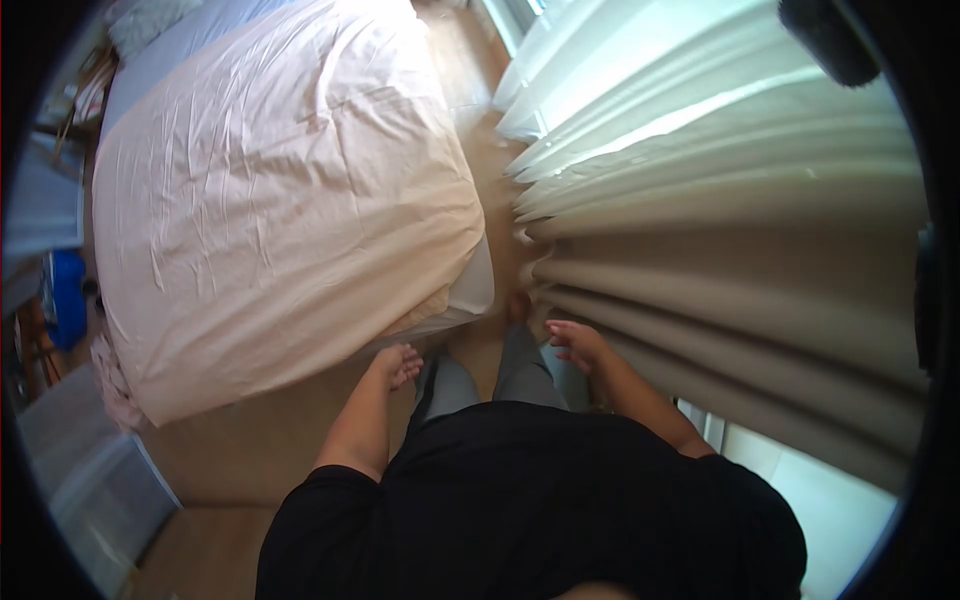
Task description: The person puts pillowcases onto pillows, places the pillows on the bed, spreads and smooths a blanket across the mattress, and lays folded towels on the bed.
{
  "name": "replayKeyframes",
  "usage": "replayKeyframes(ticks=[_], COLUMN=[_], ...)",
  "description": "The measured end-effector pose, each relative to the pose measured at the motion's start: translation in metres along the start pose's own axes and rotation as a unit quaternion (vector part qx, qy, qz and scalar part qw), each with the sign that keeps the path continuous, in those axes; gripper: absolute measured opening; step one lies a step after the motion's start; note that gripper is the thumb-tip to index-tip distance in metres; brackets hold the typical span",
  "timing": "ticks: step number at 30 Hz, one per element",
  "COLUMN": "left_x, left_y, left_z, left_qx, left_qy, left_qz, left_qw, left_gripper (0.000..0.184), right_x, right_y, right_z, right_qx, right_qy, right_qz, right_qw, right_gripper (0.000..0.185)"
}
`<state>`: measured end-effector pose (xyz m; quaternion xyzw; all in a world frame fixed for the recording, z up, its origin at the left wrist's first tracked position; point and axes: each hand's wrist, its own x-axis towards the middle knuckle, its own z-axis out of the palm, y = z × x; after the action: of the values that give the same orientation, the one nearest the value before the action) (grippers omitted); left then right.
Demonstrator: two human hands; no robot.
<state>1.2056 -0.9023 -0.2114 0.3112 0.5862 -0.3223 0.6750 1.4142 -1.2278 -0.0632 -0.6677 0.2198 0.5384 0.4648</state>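
Observation:
My left hand [399, 366] hangs beside the near corner of the bed, its fingers loosely curled but apart, holding nothing. On the other side of my legs, my right hand [575, 343] is near the brown curtain [720, 300], fingers spread and empty. A pale pink cover [290, 200] lies wrinkled over the bed, with its edge hanging down. At the bed's near right corner, a part of the white mattress [474, 280] shows below the cover.
Sheer white curtains [640, 120] hang at the upper right. Wooden floor [240, 450] runs along the bed's foot. At the left are a blue object [68, 298] and a translucent container [95, 470]. A pillow [150, 25] lies at the bed's far end.

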Motion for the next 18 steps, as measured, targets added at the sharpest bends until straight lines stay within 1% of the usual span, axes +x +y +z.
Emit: replayKeyframes(ticks=[1,2,3,4,5,6,7,8,9,10,11,12,13,15,16,17,18], left_x=[0.02,0.038,0.044,0.042,0.042,0.043,0.045,0.052,0.063,0.072,0.08,0.078,0.071,0.065,0.063,0.064,0.064], left_y=[0.003,0.002,0.006,0.014,0.021,0.025,0.028,0.032,0.033,0.028,0.022,0.026,0.025,0.024,0.026,0.027,0.027], left_z=[0.002,0.006,0.014,0.021,0.026,0.031,0.034,0.039,0.042,0.044,0.049,0.059,0.069,0.08,0.087,0.094,0.1], left_qx=[-0.112,-0.223,-0.246,-0.334,-0.415,-0.435,-0.494,-0.551,-0.567,-0.622,-0.673,-0.701,-0.712,-0.668,-0.65,-0.656,-0.65], left_qy=[0.012,0.027,0.034,0.086,0.14,0.15,0.186,0.219,0.225,0.221,0.217,0.207,0.213,0.102,0.118,0.126,0.147], left_qz=[0.019,0.037,0.029,0.067,0.104,0.098,0.104,0.11,0.104,0.113,0.121,0.144,0.135,0.216,0.215,0.214,0.195], left_qw=[0.994,0.974,0.968,0.936,0.893,0.883,0.843,0.798,0.785,0.742,0.697,0.667,0.656,0.705,0.719,0.713,0.72], left_gripper=[0.045,0.048,0.048,0.04,0.032,0.032,0.032,0.034,0.034,0.033,0.032,0.027,0.027,0.024,0.02,0.02,0.021], right_x=[0.024,0.049,0.079,0.109,0.136,0.162,0.187,0.211,0.231,0.248,0.26,0.269,0.276,0.284,0.282,0.277,0.278], right_y=[-0.018,-0.036,-0.054,-0.07,-0.085,-0.099,-0.107,-0.115,-0.124,-0.129,-0.132,-0.134,-0.135,-0.146,-0.148,-0.153,-0.152], right_z=[0.002,0.005,0.007,0.012,0.02,0.029,0.038,0.045,0.052,0.056,0.059,0.059,0.059,0.068,0.072,0.074,0.072], right_qx=[0.003,0.005,-0.012,-0.03,-0.041,-0.053,-0.07,-0.069,-0.067,-0.082,-0.082,-0.082,-0.097,-0.024,-0.034,-0.011,0.012], right_qy=[-0.025,-0.05,-0.071,-0.093,-0.095,-0.097,-0.108,-0.097,-0.084,-0.09,-0.119,-0.146,-0.149,-0.092,-0.097,-0.089,-0.081], right_qz=[0.008,0.02,0.021,0.022,0.012,0.001,0.01,0.019,0.027,0.037,0.053,0.069,0.08,0.18,0.186,0.164,0.143], right_qw=[1.0,0.999,0.997,0.995,0.995,0.994,0.992,0.993,0.994,0.992,0.988,0.983,0.981,0.979,0.977,0.982,0.986], right_gripper=[0.039,0.039,0.04,0.041,0.039,0.036,0.036,0.035,0.033,0.033,0.03,0.026,0.026,0.02,0.02,0.019,0.019])
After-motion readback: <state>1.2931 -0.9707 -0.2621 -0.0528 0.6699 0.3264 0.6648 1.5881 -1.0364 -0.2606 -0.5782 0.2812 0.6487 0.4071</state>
